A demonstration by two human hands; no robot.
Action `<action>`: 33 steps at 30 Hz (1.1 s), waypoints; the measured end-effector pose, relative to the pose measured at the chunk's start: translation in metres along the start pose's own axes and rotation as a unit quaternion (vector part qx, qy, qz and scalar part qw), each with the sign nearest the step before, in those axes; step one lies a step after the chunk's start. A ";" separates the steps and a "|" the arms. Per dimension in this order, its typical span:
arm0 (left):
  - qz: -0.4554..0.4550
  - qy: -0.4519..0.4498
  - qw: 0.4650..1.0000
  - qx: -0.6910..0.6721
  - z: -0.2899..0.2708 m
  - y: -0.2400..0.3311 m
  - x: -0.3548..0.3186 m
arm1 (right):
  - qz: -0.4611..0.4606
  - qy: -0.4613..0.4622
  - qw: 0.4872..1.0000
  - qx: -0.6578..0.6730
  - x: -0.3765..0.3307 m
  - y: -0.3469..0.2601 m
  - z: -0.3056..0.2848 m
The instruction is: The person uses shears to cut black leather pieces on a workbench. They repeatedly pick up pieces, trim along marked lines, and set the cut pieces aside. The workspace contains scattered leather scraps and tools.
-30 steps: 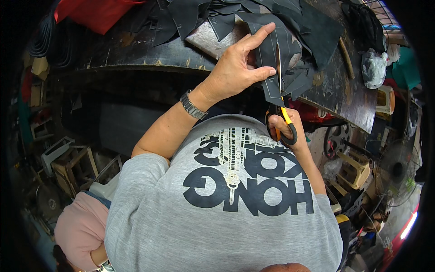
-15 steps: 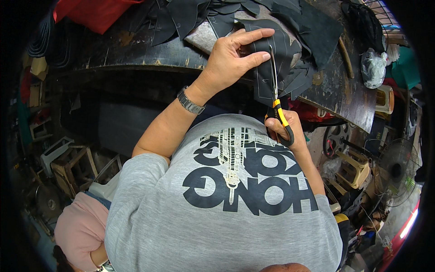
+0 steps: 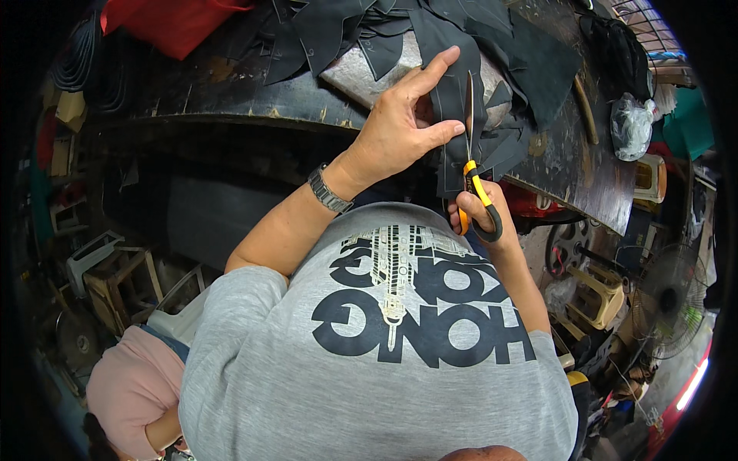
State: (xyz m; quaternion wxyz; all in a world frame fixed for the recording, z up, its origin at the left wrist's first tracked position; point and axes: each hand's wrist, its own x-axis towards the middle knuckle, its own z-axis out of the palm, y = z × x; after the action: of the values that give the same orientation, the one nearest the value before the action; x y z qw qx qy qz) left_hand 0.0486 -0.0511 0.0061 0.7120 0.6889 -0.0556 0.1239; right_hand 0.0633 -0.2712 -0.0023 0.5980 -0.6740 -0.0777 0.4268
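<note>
2 hands work together: the left hand pinches a dark flat fabric strip, while the right hand below grips orange-and-black-handled scissors, blades along the strip. A clear plastic bag lies far right, contents unclear.

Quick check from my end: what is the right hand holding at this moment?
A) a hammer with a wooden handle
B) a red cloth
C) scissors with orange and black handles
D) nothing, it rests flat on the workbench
C: the right hand grips the orange and black handles of the scissors, whose blades point up along the dark fabric strip that the left hand steadies.
</note>
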 end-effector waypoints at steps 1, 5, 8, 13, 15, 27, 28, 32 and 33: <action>0.013 0.001 1.000 -0.002 0.000 0.000 0.000 | 0.000 0.010 1.000 0.008 0.000 0.001 0.001; 0.012 -0.002 1.000 -0.008 0.000 -0.001 0.000 | -0.007 0.004 1.000 0.010 -0.002 0.002 0.001; 0.005 -0.004 1.000 -0.015 0.000 -0.002 0.000 | -0.010 0.008 1.000 0.010 -0.003 0.002 0.003; 0.002 -0.006 1.000 -0.027 0.000 -0.003 0.000 | 0.000 0.013 1.000 -0.006 -0.003 -0.001 0.003; 0.001 -0.007 1.000 -0.023 0.000 -0.003 0.000 | 0.005 0.010 1.000 -0.004 -0.003 -0.003 0.004; 0.015 0.016 0.999 -0.037 -0.014 -0.009 0.006 | 0.052 -0.010 0.998 -0.017 -0.010 -0.011 0.001; 0.017 0.008 0.999 -0.034 -0.018 -0.010 0.009 | 0.046 -0.032 0.998 -0.007 -0.010 -0.011 -0.002; -0.033 -0.100 0.994 -0.017 -0.040 -0.004 0.015 | 0.046 -0.127 0.991 -0.008 -0.010 -0.017 -0.018; -0.051 -0.132 0.990 -0.016 -0.043 -0.002 0.015 | 0.048 -0.131 0.990 -0.038 -0.010 -0.019 -0.021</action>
State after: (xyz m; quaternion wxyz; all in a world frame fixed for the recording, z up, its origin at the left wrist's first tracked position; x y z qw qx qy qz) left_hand 0.0600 -0.0068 0.0061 0.7147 0.6898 -0.1157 -0.0050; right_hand 0.0788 -0.2879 0.0175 0.5354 -0.6376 -0.1388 0.5363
